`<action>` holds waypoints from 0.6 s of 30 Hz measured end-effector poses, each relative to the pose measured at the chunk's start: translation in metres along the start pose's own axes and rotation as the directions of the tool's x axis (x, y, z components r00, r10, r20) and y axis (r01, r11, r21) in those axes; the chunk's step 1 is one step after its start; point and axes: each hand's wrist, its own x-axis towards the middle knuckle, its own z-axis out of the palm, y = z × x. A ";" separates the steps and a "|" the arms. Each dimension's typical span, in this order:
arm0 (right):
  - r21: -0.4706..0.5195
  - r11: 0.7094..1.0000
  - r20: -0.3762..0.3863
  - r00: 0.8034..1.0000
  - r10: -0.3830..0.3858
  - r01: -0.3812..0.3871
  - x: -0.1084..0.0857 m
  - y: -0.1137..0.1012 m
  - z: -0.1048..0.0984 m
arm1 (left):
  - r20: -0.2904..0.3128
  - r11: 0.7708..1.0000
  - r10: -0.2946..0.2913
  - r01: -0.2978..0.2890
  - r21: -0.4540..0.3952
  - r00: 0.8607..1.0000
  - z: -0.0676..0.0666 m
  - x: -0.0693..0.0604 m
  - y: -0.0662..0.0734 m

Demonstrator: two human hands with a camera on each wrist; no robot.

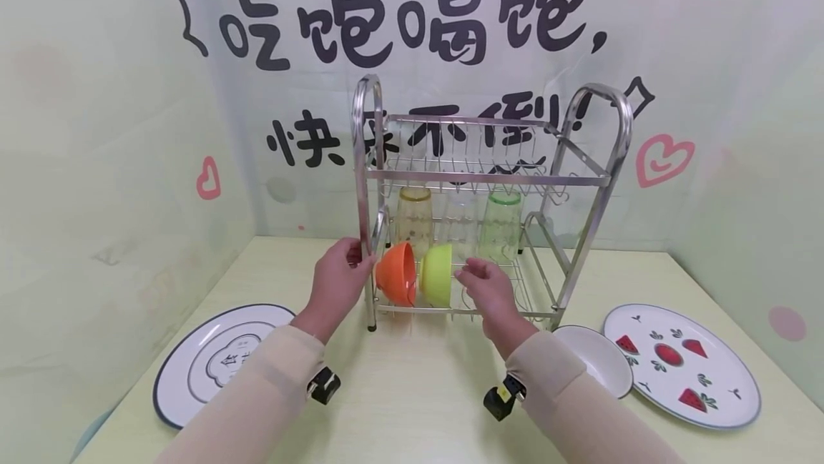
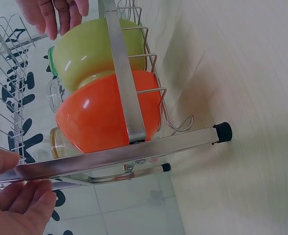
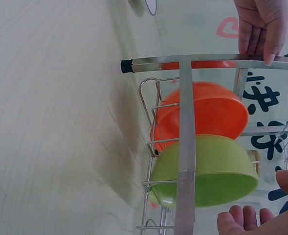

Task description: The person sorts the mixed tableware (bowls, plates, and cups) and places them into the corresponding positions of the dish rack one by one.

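Observation:
An orange bowl [image 1: 395, 275] and a green bowl [image 1: 437, 276] stand on their sides, next to each other, on the lower tier of a metal dish rack [image 1: 479, 179]. My left hand [image 1: 339, 274] grips the rack's left front post; in the left wrist view its thumb and fingers [image 2: 29, 198] lie on either side of the metal. Just right of the green bowl is my right hand [image 1: 489, 292], fingers relaxed and holding nothing. The right wrist view shows a gap between the right hand [image 3: 261, 220] and the green bowl [image 3: 217, 171].
Behind the bowls stand a yellowish glass [image 1: 415, 217], a clear glass [image 1: 460, 224] and a green glass [image 1: 502, 224]. A blue-rimmed plate [image 1: 193, 378] lies at left. At right are a white bowl [image 1: 595, 360] and a watermelon-patterned plate [image 1: 708, 349].

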 end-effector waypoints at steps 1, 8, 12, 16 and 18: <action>-0.004 1.000 -0.006 1.000 -0.005 0.005 -0.001 -0.001 -0.001 | -0.001 1.000 0.001 -0.001 0.004 1.000 0.000 0.000 0.000; -0.057 0.998 0.021 0.999 -0.035 0.036 -0.013 -0.011 -0.018 | -0.003 1.000 -0.009 0.009 0.026 1.000 -0.003 -0.005 -0.001; -0.120 0.991 0.036 0.998 -0.057 0.061 -0.022 -0.017 -0.032 | 0.001 0.999 -0.021 0.021 0.024 1.000 -0.004 -0.008 -0.001; -0.163 0.982 0.054 0.995 -0.089 0.097 -0.028 -0.020 -0.046 | 0.001 1.000 -0.015 0.015 0.021 1.000 -0.005 -0.012 -0.003; -0.184 0.977 0.066 0.993 -0.094 0.105 -0.031 -0.020 -0.054 | -0.001 1.000 -0.002 0.002 0.022 1.000 -0.006 -0.013 -0.003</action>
